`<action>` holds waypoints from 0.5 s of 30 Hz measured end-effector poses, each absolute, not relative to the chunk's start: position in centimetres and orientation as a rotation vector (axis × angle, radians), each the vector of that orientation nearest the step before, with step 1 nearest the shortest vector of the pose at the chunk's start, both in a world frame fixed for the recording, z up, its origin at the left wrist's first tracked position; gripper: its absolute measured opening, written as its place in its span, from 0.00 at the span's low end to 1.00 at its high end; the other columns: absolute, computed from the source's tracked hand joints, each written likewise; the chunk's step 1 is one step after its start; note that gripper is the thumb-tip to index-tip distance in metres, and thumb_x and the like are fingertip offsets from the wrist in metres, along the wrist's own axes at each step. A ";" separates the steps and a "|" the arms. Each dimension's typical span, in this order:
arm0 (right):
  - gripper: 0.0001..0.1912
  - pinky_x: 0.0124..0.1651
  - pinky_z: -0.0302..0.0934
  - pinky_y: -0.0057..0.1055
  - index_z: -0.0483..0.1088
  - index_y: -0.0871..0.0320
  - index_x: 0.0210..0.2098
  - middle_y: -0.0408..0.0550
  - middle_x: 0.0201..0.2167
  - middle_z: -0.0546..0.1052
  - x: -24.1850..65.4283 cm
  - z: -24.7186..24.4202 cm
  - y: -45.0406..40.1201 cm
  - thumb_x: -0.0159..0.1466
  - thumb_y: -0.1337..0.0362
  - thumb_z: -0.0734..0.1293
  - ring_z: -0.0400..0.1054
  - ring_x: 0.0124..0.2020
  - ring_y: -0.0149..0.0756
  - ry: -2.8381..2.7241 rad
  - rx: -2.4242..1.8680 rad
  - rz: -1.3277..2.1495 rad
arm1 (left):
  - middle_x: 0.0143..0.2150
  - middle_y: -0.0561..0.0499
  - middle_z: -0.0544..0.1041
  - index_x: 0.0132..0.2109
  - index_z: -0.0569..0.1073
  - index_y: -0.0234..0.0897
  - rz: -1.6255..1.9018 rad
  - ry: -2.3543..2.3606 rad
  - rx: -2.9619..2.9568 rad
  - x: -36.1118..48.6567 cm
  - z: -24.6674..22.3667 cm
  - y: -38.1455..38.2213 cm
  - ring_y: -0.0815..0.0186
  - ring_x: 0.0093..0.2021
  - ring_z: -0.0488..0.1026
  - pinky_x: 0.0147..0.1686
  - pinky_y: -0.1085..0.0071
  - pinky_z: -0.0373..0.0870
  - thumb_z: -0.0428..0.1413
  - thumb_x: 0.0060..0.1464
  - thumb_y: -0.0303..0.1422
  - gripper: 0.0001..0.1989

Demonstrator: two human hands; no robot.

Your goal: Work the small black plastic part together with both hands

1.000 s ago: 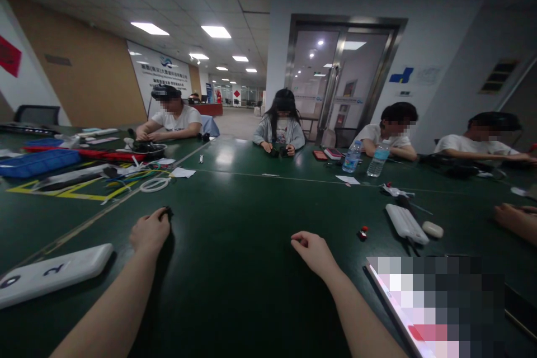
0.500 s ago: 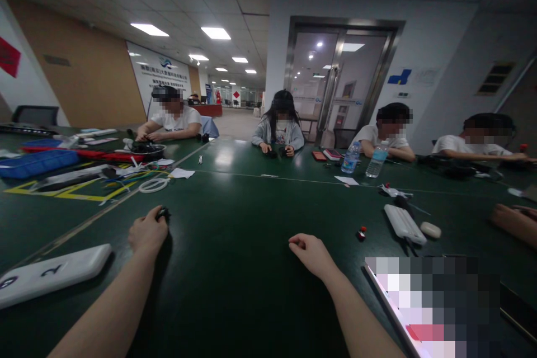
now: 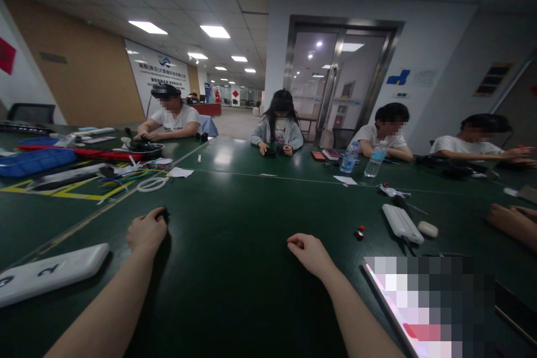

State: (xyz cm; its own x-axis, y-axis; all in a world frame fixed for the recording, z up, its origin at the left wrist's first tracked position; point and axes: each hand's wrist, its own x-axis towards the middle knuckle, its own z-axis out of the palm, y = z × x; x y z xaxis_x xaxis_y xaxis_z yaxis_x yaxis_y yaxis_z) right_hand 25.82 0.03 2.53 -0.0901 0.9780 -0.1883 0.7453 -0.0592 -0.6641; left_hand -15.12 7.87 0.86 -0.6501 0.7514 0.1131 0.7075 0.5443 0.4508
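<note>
My left hand (image 3: 146,230) rests on the dark green table (image 3: 226,268), its fingers closed round a small black object (image 3: 163,214). Most of that object is hidden by the fingers, so its kind does not show. My right hand (image 3: 308,250) lies on its side on the table, fingers curled in and nothing visible in them. To the left of my left forearm is a long white case (image 3: 62,271) with dark markings. A small red and black piece (image 3: 359,232) stands on the table, right of my right hand.
A lit, blurred-out screen (image 3: 394,307) lies beside my right forearm. Farther right are a white power bank (image 3: 401,224), a small white case (image 3: 428,229) and another person's hand (image 3: 509,224). Bottles (image 3: 375,161), a coiled white cable (image 3: 151,184) and a blue tray (image 3: 37,162) stand farther off.
The whole view has shifted very slightly. Both my hands keep their place and grip on the table.
</note>
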 end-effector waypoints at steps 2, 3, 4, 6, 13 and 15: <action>0.16 0.41 0.62 0.32 0.69 0.55 0.47 0.47 0.39 0.74 25.7 2.8 -0.1 0.62 0.60 0.60 0.69 0.39 0.35 -1.873 -1.853 0.920 | 0.53 0.39 0.68 0.56 0.69 0.47 0.725 2.675 1.279 -15.1 0.8 7.9 0.47 0.52 0.67 0.45 0.56 0.66 0.43 0.57 0.39 0.22; 0.15 0.41 0.62 0.32 0.69 0.55 0.47 0.47 0.39 0.74 25.6 2.9 -0.1 0.62 0.60 0.60 0.69 0.39 0.35 -1.873 -1.862 0.918 | 0.53 0.40 0.68 0.56 0.69 0.47 0.725 2.670 1.286 -15.0 0.8 7.9 0.47 0.52 0.67 0.45 0.56 0.67 0.43 0.57 0.39 0.22; 0.15 0.41 0.62 0.32 0.69 0.55 0.47 0.47 0.39 0.74 25.5 3.0 -0.2 0.62 0.60 0.60 0.69 0.39 0.35 -1.873 -1.868 0.915 | 0.53 0.40 0.68 0.56 0.69 0.47 0.722 2.666 1.292 -15.0 0.8 7.9 0.47 0.51 0.68 0.44 0.56 0.67 0.43 0.57 0.39 0.22; 0.15 0.41 0.62 0.32 0.69 0.55 0.47 0.47 0.39 0.74 25.5 3.2 -0.2 0.62 0.60 0.60 0.69 0.39 0.35 -1.876 -1.869 0.908 | 0.54 0.40 0.68 0.56 0.69 0.47 0.710 2.660 1.299 -15.1 0.8 7.9 0.47 0.51 0.68 0.44 0.56 0.67 0.43 0.56 0.39 0.22; 0.16 0.40 0.62 0.32 0.70 0.56 0.47 0.47 0.38 0.74 25.7 2.7 0.0 0.62 0.60 0.60 0.69 0.39 0.36 -1.877 -1.843 0.901 | 0.54 0.38 0.67 0.56 0.69 0.47 0.712 2.656 1.298 -15.1 0.8 8.1 0.45 0.52 0.67 0.44 0.55 0.67 0.44 0.56 0.38 0.22; 0.16 0.40 0.62 0.32 0.70 0.56 0.47 0.47 0.39 0.74 25.8 2.6 0.1 0.62 0.60 0.60 0.69 0.39 0.36 -1.872 -1.837 0.903 | 0.55 0.38 0.67 0.56 0.69 0.47 0.705 2.651 1.288 -15.1 0.9 8.1 0.46 0.52 0.67 0.44 0.55 0.67 0.44 0.57 0.38 0.22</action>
State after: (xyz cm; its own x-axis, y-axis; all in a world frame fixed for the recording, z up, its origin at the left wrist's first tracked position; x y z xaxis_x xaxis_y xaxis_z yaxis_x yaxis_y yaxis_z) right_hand 25.81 0.12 2.56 -0.0855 0.9810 -0.1741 0.7470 -0.0525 -0.6627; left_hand -15.09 8.06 0.90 -0.6338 0.7670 0.1000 0.7153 0.5320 0.4532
